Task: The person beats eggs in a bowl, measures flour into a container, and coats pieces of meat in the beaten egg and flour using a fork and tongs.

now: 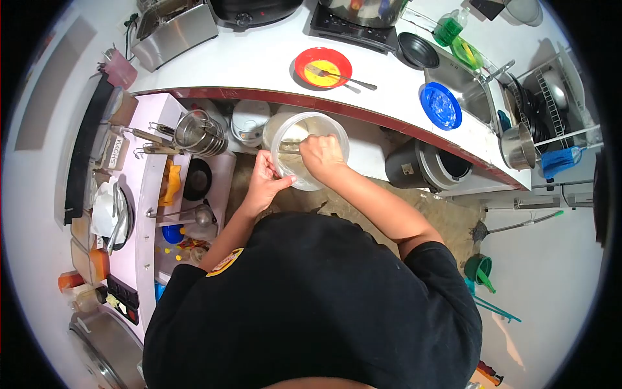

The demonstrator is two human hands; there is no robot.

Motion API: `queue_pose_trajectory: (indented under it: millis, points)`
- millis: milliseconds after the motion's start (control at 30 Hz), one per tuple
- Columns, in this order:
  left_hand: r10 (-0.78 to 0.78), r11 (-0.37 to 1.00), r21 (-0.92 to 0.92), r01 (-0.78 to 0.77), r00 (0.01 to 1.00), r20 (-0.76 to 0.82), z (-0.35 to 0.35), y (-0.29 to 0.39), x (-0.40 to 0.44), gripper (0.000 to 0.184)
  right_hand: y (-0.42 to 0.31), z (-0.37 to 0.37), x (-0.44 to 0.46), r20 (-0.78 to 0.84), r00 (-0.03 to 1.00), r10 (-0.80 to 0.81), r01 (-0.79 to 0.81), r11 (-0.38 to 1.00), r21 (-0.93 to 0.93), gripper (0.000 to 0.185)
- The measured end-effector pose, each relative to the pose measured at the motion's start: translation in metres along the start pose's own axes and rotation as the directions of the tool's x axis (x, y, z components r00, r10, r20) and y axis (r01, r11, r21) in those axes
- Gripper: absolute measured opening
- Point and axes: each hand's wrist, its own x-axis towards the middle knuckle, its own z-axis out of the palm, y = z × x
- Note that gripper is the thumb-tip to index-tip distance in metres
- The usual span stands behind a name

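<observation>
A large clear plastic container [330, 172] with a pale substance inside is held in front of the body, below the counter's edge. My left hand [264, 183] grips its rim at the near left side, thumb pointing right. Over the container's opening, my right hand [322, 155] is closed around the handle of a metal utensil [289, 152], whose end lies inside the container. A red bowl [302, 65] with yellow liquid, likely beaten egg, rests on the white counter beyond, a fork [356, 82] leaning in it.
A blue plate [440, 106] and a black pan [418, 50] are by the sink [461, 78] at the right. Metal strainers [194, 133] hang over the pink shelf [146, 214] at left. A rice cooker [414, 165] stands under the counter.
</observation>
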Motion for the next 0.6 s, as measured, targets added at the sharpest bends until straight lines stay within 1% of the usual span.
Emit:
queue_pose_trajectory:
  millis: [100,167,300,367,400,467,500,567,600]
  points:
    - [0.007,1.0,0.03,-0.007,1.0,0.007,-0.001,-0.001,0.0,0.046,-0.001,0.001,0.002,0.013,1.0,0.007,-0.006,1.0,-0.005,0.014]
    - [0.022,0.997,0.069,-0.024,0.999,0.031,-0.006,-0.006,0.002,0.046,-0.003,0.005,0.003,0.016,1.0,-0.024,0.024,1.0,-0.013,0.014]
    - [0.016,0.998,0.056,-0.017,1.0,0.016,-0.006,-0.007,0.004,0.046,-0.001,0.005,0.003,0.067,0.997,-0.032,0.033,0.999,-0.01,0.014]
    - [-0.058,0.998,-0.007,0.058,0.998,-0.033,-0.002,0.002,0.006,0.044,0.009,-0.001,-0.001,0.016,1.0,0.01,-0.011,0.999,0.041,0.013]
    - [-0.052,0.999,-0.012,0.052,0.998,-0.038,-0.005,0.001,0.008,0.044,0.014,-0.006,-0.003,0.016,1.0,0.003,-0.004,0.999,0.035,0.013]
    - [-0.126,0.991,-0.065,0.12,0.988,-0.094,-0.013,-0.001,0.014,0.039,0.026,-0.023,-0.01,-0.007,0.99,0.141,-0.141,0.99,0.016,0.012]
    - [-0.14,0.988,-0.082,0.132,0.985,-0.101,-0.016,0.0,0.018,0.036,0.031,-0.036,-0.015,-0.004,0.991,0.131,-0.131,0.991,0.011,0.012]
    - [-0.16,0.982,-0.12,0.146,0.98,-0.116,-0.026,-0.001,0.026,0.035,0.041,-0.064,-0.027,-0.097,0.976,0.195,-0.192,0.98,0.046,0.015]
    - [-0.181,0.975,-0.149,0.163,0.976,-0.121,-0.029,-0.002,0.029,0.035,0.045,-0.074,-0.032,-0.141,0.97,0.198,-0.19,0.979,0.07,0.02]
